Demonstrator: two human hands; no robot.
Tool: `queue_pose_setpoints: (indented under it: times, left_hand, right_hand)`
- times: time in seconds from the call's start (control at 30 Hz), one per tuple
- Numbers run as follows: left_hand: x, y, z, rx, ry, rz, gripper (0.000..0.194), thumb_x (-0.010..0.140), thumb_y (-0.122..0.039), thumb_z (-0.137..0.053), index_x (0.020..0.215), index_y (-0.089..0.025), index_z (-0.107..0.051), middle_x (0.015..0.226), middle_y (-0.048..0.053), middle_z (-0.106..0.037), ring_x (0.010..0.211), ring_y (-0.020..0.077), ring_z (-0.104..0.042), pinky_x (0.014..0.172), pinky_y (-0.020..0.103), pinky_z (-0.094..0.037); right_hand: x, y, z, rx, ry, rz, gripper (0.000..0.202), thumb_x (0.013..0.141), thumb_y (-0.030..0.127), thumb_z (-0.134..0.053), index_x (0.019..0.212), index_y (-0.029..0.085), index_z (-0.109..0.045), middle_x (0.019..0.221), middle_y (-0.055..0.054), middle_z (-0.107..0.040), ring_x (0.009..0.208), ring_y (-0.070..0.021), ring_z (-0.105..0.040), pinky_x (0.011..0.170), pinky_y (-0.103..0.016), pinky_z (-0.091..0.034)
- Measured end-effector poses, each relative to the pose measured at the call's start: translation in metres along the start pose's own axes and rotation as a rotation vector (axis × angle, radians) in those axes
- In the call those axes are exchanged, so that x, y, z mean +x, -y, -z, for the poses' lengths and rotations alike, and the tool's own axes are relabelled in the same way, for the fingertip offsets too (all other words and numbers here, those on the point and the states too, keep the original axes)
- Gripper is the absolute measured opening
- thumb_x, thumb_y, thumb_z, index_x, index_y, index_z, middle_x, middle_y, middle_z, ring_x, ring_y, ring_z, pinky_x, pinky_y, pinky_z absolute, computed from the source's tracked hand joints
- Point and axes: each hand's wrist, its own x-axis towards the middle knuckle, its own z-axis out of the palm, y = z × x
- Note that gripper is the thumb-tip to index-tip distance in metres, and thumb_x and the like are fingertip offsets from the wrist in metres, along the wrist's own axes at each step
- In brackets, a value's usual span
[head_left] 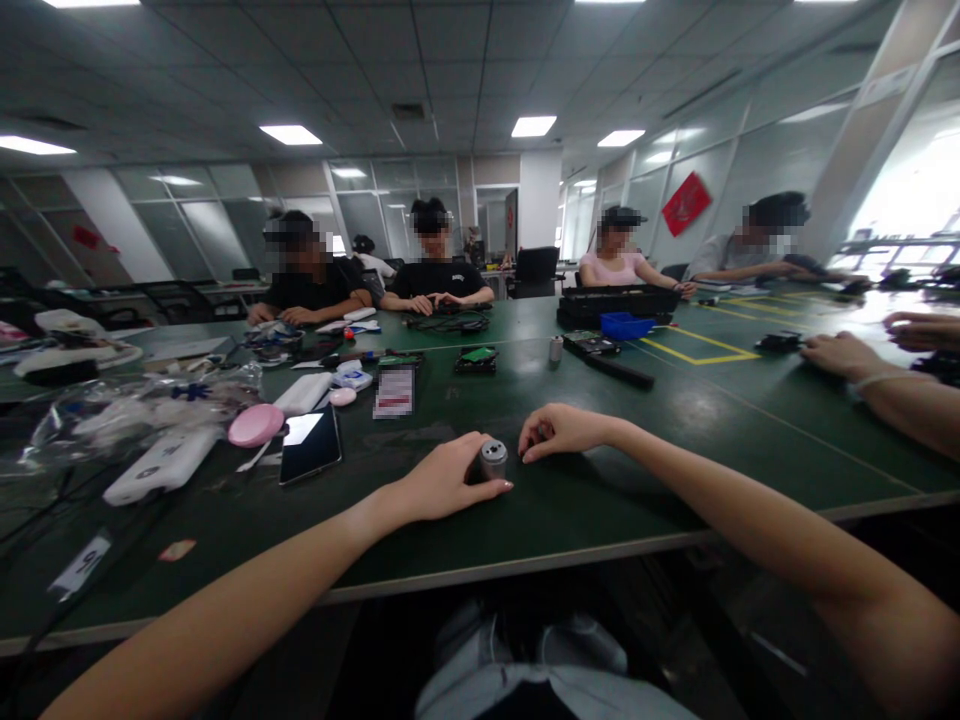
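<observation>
Steadying the metal cylinder point(494, 461) upright on the green table point(637, 485) suits the left hand point(451, 478), curled around its side, with the top point(493, 449) best uncovered and the right hand point(561, 431), half-curled and seemingly empty, just beside.

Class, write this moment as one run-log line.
left hand: around grey cylinder; right hand: curled, apart from cylinder; cylinder: upright on green table

A small grey cylinder point(493, 460), dark-spotted on its top, stands upright in the left hand point(446, 481).
</observation>
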Motion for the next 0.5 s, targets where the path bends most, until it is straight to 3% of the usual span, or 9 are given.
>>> queue_pose_setpoints:
  times: [0.37, 0.43, 0.5]
  left_hand:
    - [0.001, 0.001, 0.0, 0.001, 0.016, -0.002, 0.039, 0.081, -0.048, -0.06, 0.106, -0.018, -0.057, 0.096, 0.005, -0.059, 0.081, 0.0188, -0.057, 0.07, 0.028, -0.045]
    - [0.001, 0.001, -0.001, 0.01, 0.012, 0.0, 0.038, 0.081, -0.048, -0.06, 0.105, -0.018, -0.057, 0.095, 0.004, -0.059, 0.081, 0.0186, -0.057, 0.069, 0.028, -0.045]
    - [0.0, 0.001, -0.001, 0.018, 0.011, -0.001, 0.038, 0.081, -0.048, -0.06, 0.104, -0.018, -0.057, 0.093, 0.004, -0.059, 0.079, 0.0184, -0.056, 0.069, 0.028, -0.045]
  right_hand:
    - [0.002, 0.004, -0.003, 0.032, -0.014, -0.066, 0.034, 0.072, 0.046, -0.068, 0.088, 0.017, -0.075, 0.066, 0.0, -0.064, 0.058, -0.0096, -0.049, 0.054, -0.021, -0.034]
    - [0.004, 0.011, -0.005, 0.038, -0.135, -0.06, 0.032, 0.075, 0.044, -0.065, 0.087, 0.015, -0.074, 0.067, -0.001, -0.064, 0.058, -0.0097, -0.05, 0.054, -0.022, -0.035]
    - [0.007, 0.023, -0.008, 0.077, -0.369, -0.052, 0.031, 0.079, 0.042, -0.062, 0.087, 0.014, -0.072, 0.069, -0.002, -0.065, 0.057, -0.0097, -0.049, 0.053, -0.022, -0.035]
